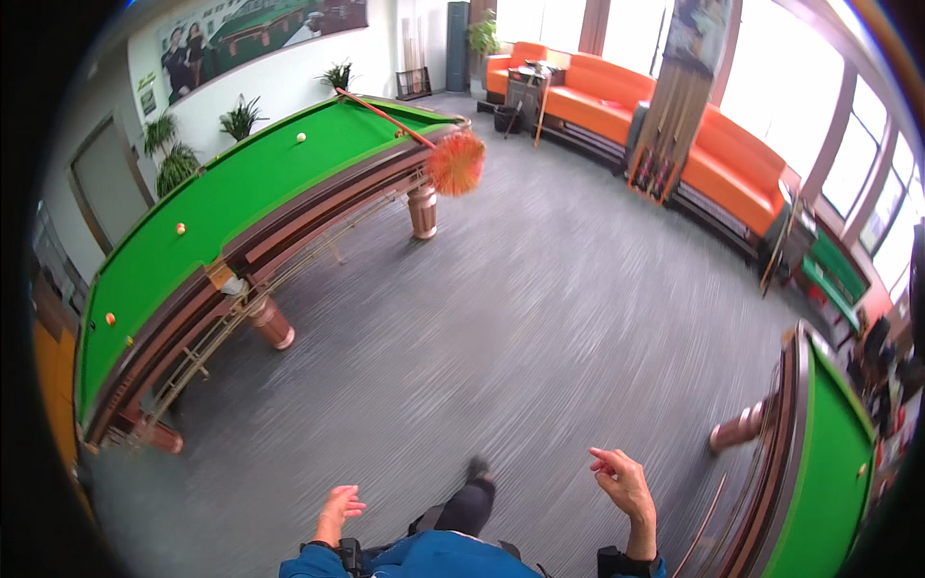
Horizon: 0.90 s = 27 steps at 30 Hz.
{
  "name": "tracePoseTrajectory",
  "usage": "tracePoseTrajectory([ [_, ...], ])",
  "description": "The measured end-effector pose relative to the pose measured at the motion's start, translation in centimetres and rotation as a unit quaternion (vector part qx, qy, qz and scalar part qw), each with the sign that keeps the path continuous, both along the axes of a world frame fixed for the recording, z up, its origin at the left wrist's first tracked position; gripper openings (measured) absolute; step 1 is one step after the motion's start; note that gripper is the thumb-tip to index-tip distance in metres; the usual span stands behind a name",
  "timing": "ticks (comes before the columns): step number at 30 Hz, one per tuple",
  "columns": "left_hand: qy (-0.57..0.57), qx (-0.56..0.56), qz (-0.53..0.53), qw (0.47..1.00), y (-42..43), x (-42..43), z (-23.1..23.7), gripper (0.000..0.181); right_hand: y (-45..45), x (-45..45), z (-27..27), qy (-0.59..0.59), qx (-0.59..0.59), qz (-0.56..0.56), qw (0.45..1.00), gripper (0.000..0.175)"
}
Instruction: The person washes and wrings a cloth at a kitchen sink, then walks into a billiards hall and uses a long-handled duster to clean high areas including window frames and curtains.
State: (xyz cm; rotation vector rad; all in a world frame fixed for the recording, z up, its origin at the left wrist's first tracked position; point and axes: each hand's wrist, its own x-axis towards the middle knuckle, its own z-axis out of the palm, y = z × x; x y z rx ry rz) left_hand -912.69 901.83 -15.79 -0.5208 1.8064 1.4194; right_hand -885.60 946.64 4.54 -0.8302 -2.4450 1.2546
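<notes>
Low in the view, my left hand hangs over the grey carpet with loosely bent fingers and nothing in them. My right hand is raised on the other side of my body, empty, its index finger pointing out. Neither hand touches anything. Ahead on the left stands a snooker-size billiard table with green cloth and several balls. Across its far end lies a red-handled duster, its fluffy orange head hanging over the rail. Nearest my right hand is a second green billiard table.
Orange sofas line the windows, with a side table and a black bin among them. A pillar bears a cue rack. Stout table legs stand on the carpet. A green bench is at right.
</notes>
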Motion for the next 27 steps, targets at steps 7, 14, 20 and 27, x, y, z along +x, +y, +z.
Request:
tracePoseTrajectory([
  [7, 0.021, 0.11, -0.039, 0.993, 21.0, -10.8, 3.7, 0.044, 19.5, -5.4, -5.5, 0.133, -0.321, -0.119, 0.93, 0.042],
  [14, 0.019, 0.158, -0.23, 0.96, 45.0, -17.8, 6.9, 0.041, 36.4, 7.1, -18.9, -0.278, -0.244, -0.168, 0.914, 0.034],
  [20, 0.051, 0.188, -0.143, 0.97, 58.1, -22.1, 4.8, 0.032, 62.9, 1.6, -20.2, -0.298, 0.131, -0.094, 0.941, 0.031],
  [27, 0.074, 0.107, 0.197, 0.972, 59.6, -21.9, 4.2, 0.038, 79.4, -40.7, -12.6, -0.206, 0.286, 0.11, 0.929, 0.033],
])
